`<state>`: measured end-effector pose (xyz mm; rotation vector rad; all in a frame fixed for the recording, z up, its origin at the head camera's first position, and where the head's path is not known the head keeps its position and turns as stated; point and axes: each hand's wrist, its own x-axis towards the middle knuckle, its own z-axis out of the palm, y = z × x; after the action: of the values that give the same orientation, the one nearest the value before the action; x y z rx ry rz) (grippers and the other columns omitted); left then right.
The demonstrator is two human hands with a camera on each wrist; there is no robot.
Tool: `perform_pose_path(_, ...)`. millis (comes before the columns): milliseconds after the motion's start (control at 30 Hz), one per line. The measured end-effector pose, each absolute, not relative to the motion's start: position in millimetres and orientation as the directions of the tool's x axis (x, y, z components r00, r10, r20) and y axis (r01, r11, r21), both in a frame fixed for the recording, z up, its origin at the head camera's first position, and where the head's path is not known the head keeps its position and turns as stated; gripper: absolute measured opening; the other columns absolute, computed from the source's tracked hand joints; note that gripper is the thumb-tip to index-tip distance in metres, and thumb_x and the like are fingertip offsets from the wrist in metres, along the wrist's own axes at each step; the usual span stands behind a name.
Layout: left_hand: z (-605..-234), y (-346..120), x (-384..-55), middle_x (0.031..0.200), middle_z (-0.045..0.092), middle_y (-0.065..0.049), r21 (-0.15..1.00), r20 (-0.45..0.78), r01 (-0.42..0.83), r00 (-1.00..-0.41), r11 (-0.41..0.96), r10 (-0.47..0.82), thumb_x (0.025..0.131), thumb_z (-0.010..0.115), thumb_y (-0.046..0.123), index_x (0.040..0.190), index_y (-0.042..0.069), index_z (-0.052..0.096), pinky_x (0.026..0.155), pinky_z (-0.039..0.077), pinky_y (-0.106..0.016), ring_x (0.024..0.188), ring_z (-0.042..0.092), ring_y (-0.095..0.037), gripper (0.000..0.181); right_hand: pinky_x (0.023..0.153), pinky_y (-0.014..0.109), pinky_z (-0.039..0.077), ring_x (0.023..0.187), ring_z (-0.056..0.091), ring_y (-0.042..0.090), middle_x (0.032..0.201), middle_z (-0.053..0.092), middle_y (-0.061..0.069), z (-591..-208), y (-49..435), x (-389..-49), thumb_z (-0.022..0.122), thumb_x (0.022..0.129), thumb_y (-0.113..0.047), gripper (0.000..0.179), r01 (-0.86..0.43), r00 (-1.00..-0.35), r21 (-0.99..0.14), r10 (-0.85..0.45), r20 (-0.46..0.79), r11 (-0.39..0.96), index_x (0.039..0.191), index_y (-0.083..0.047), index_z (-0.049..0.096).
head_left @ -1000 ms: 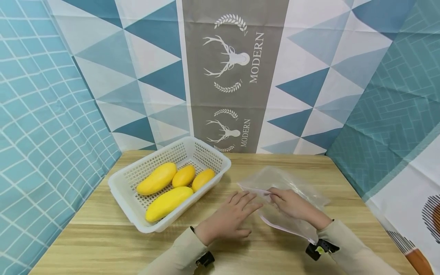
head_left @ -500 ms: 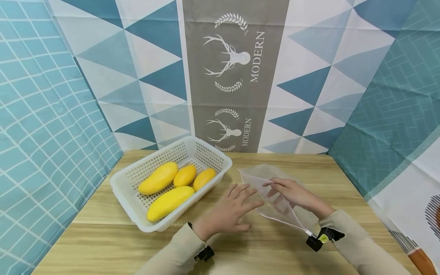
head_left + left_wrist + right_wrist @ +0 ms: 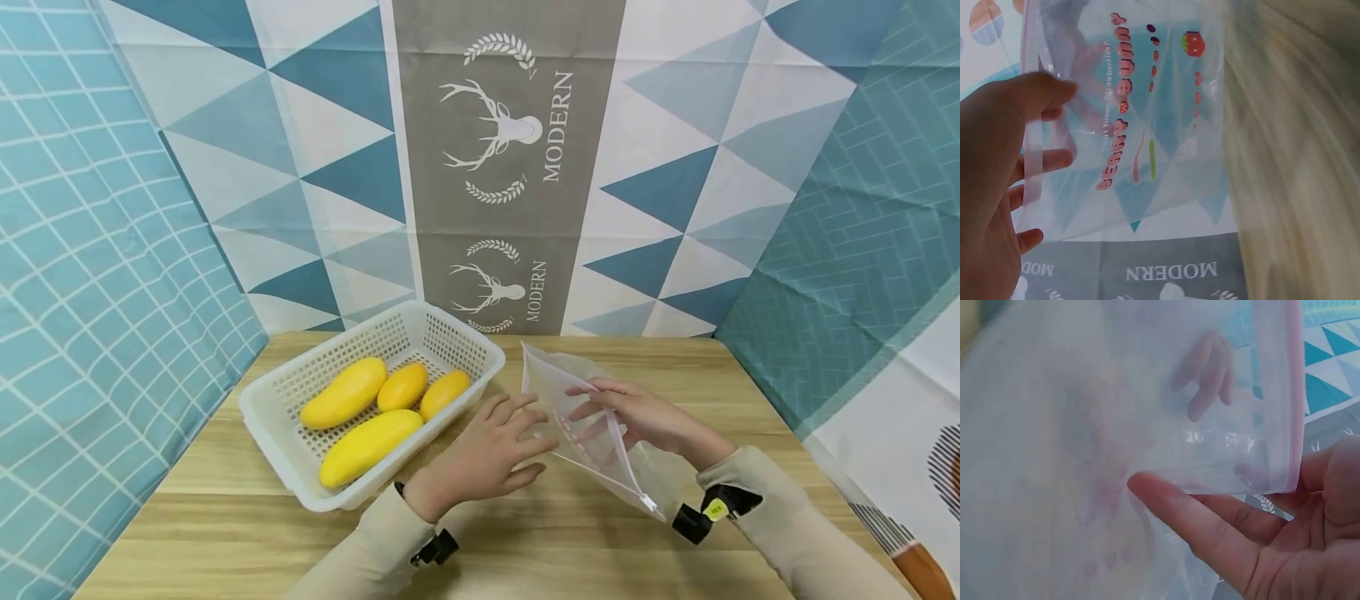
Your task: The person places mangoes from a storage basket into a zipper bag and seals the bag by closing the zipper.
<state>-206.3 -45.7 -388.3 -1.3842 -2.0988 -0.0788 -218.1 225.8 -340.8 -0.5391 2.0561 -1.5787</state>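
A clear zip bag (image 3: pixel 547 377) with a pink-edged mouth stands raised off the table, its mouth parted and facing left. My right hand (image 3: pixel 656 425) holds it near the mouth; several of its fingers show through the film. In the right wrist view the thumb side (image 3: pixel 1204 531) lies against the plastic. My left hand (image 3: pixel 483 458) hovers beside the mouth with spread fingers, fingertips overlapping the bag's edge. Whether they touch it, I cannot tell. Strawberry-themed print on the bag (image 3: pixel 1122 106) shows in the left wrist view.
A white perforated basket (image 3: pixel 375 342) sits on the left of the wooden table (image 3: pixel 195 533). Several yellow mangoes (image 3: pixel 371 447) of two sizes lie in it. A patterned cloth wall (image 3: pixel 510 217) stands behind the table's far edge.
My right hand has lifted the bag from lying nearly flat, and its mouth has widened. The left hand has shifted slightly left. The basket and mangoes stay put.
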Motion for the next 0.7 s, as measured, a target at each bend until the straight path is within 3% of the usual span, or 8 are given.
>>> perform_pose_path(267,-380.7,-52.4,-207.5,0.116,0.061,0.002,-0.293,0.546,0.844,-0.238,0.449,0.803,0.098,0.060,0.032,0.105,0.029,0.068,0.103,0.040,-0.046,0.127,0.049,-0.028,0.011,0.069,0.048,0.058,0.110,0.064,0.039,0.134,0.054,0.030,-337.6,223.9,-220.3,0.039,0.108,-0.024,0.050,0.015,-0.794,-0.974,-0.589,-0.150,0.227,0.146,0.008,0.038)
perform_pose_path(500,-380.4,-61.6,-207.4,0.107,0.063,0.003,-0.329,0.558,0.843,-0.191,0.427,0.807,0.106,0.039,0.036,0.101,0.029,0.066,0.105,0.039,-0.043,0.121,0.054,-0.027,0.028,0.064,0.037,0.059,0.108,0.067,0.030,0.137,0.053,0.030,-331.4,228.5,-221.3,0.037,0.108,-0.021,0.050,0.033,-0.813,-0.981,-0.566,-0.137,0.191,0.145,0.012,0.038)
perform_pose_path(700,-379.3,-68.6,-206.3,0.103,0.064,0.003,-0.357,0.548,0.835,-0.176,0.419,0.818,0.108,0.033,0.035,0.100,0.027,0.065,0.103,0.041,-0.041,0.116,0.056,-0.025,0.034,0.068,0.039,0.059,0.109,0.067,0.028,0.135,0.058,0.021,-326.8,233.5,-223.7,0.037,0.108,-0.022,0.049,0.060,-0.818,-0.988,-0.561,-0.129,0.139,0.146,0.009,0.038)
